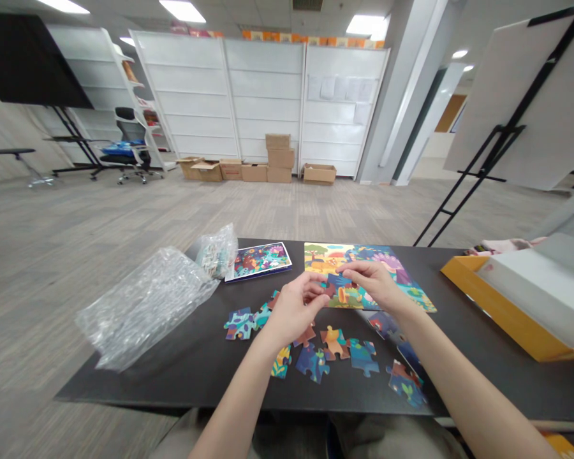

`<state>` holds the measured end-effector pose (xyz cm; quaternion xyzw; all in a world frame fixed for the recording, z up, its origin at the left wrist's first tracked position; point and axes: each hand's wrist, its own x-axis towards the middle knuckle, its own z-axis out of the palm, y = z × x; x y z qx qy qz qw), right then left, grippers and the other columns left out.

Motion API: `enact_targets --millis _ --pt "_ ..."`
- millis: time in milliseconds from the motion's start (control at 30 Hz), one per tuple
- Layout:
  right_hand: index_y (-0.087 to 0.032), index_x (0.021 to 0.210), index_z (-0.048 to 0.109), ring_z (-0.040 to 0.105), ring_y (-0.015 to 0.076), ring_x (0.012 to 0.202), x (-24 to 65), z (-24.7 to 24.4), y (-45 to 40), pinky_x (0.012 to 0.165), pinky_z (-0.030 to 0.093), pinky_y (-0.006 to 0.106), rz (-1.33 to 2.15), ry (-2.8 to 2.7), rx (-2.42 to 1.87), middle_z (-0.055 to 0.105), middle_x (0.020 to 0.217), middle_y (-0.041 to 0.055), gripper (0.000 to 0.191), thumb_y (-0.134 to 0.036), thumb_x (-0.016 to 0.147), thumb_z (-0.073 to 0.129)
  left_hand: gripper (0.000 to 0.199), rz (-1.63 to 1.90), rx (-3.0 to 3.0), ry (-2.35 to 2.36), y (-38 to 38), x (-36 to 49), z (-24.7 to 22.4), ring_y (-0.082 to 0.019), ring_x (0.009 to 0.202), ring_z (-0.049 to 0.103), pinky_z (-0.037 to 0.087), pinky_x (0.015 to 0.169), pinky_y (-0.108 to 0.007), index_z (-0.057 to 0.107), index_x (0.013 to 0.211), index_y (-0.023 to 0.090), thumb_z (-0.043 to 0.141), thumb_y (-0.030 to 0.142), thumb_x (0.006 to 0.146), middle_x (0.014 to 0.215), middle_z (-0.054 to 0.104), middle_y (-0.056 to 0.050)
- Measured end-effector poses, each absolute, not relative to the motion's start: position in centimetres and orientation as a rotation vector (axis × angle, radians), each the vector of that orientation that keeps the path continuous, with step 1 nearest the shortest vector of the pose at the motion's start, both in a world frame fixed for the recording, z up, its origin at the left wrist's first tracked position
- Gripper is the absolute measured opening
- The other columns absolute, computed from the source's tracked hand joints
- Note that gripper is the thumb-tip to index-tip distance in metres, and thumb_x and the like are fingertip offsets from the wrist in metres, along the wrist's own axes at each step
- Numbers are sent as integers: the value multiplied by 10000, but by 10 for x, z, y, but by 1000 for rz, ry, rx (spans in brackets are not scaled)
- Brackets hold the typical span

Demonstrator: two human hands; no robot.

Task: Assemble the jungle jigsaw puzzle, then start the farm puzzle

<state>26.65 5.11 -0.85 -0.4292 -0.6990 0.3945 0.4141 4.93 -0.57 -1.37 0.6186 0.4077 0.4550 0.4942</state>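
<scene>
My left hand (pixel 300 307) and my right hand (pixel 374 285) meet over the middle of the table, fingers curled and pinching. Between them is a dark blue jigsaw piece (pixel 338 280), held up in front of the colourful picture board (pixel 387 255). The right thumb and forefinger grip its top edge, and the left fingers are at its left side. Below the hands lie several loose jigsaw pieces, among them an orange-brown one (pixel 335 343), a teal one (pixel 363 357) and a blue one (pixel 312 362). Others are partly hidden under my forearms.
A picture card (pixel 263 258) lies at the back of the black table (pixel 196 382). Left of it are a clear plastic bag with contents (pixel 217 252) and crumpled bubble wrap (pixel 148 299) over the edge. A yellow box (pixel 516 312) with a white inside stands at right.
</scene>
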Motion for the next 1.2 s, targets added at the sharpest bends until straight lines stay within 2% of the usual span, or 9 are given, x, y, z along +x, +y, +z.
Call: enact_targets --millis 233,433,867,1200 --pt "-205 905 822 608 161 639 268 -8 51 601 502 288 1021 -1762 -1066 771 829 65 393 -570 785 739 259 1093 1521 994 -6 47 -12 -157 785 710 543 739 -262 649 1079 196 684 210 823 820 720 -6" --pt "-184 883 803 585 148 651 274 -2 49 610 473 276 1104 -1825 -1023 719 764 46 354 -527 820 741 291 1024 1555 1002 -7 41 -5 -185 885 715 552 812 -301 686 1113 179 693 220 824 937 752 -55" --pt "-176 945 782 618 132 670 273 -4 48 638 489 264 1276 -1775 -968 721 793 33 317 -464 813 774 283 1032 1555 990 -6 40 -7 -177 846 712 544 783 -290 672 1122 180 663 219 841 894 747 -45" --pt "-180 903 766 626 139 655 269 -4 48 649 499 288 1295 -1721 -976 710 759 27 325 -475 771 805 272 1094 1528 1066 -3 41 -9 -175 805 720 565 772 -290 651 1092 167 663 173 821 839 738 -31"
